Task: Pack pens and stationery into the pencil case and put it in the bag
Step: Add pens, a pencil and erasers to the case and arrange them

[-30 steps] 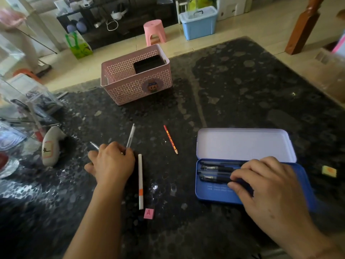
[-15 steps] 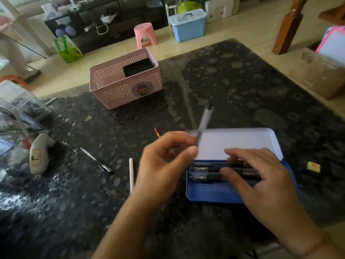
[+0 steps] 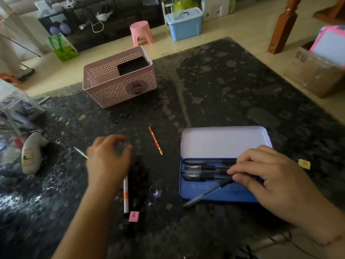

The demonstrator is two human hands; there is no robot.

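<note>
Blue pencil case [image 3: 214, 194] lies open; my right hand [image 3: 268, 182] pinches a grey pen [image 3: 209, 193] hanging over its near-left rim. I'd swing it parallel beside the pens inside. My left hand [image 3: 108, 161], left of the case, hovers loosely open above a white pen [image 3: 126, 195].

Blue metal pencil case [image 3: 214, 195], rectangular, is seen open near the desk's front-right edge, pale lid [image 3: 224, 142] laid back flat. Approx. four dark pens [image 3: 203, 167] are packed lengthwise inside, tips to the left. A grey pen w/ black grip [image 3: 207, 194] is tilted across the case's front-left corner, tip off the rim. A red pencil [image 3: 155, 141] lies mid-desk, left of the lid. A white pen w/ orange band [image 3: 126, 197] lies toward the front edge, a pink eraser block marked A [image 3: 133, 216] just beside its end. A yellow eraser [image 3: 304, 164] sits right of the case. A thin silver pen [image 3: 80, 152] is partly hidden further left.
</note>
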